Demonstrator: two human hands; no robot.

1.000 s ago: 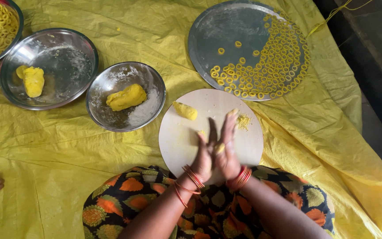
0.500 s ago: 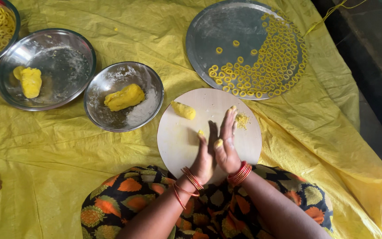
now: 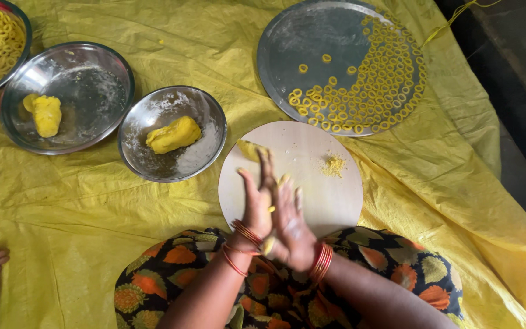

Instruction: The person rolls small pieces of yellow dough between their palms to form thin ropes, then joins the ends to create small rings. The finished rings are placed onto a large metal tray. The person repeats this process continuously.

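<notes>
Palms pressed together over the round white board (image 3: 312, 183): I hold the left hand (image 3: 255, 207) and right hand (image 3: 292, 228) flat against each other, fingers extended, a small yellow dough piece (image 3: 270, 209) pinched between them and only just showing at the seam. From the board, a spare dough lump (image 3: 248, 149) sits at its 10 o'clock edge, crumbs (image 3: 334, 165) toward 2 o'clock, and the ring-laden steel tray (image 3: 312, 42) lies at 1 o'clock. Judgement: I should keep pressure light and even, so the strand rolls uniform without flattening.
</notes>
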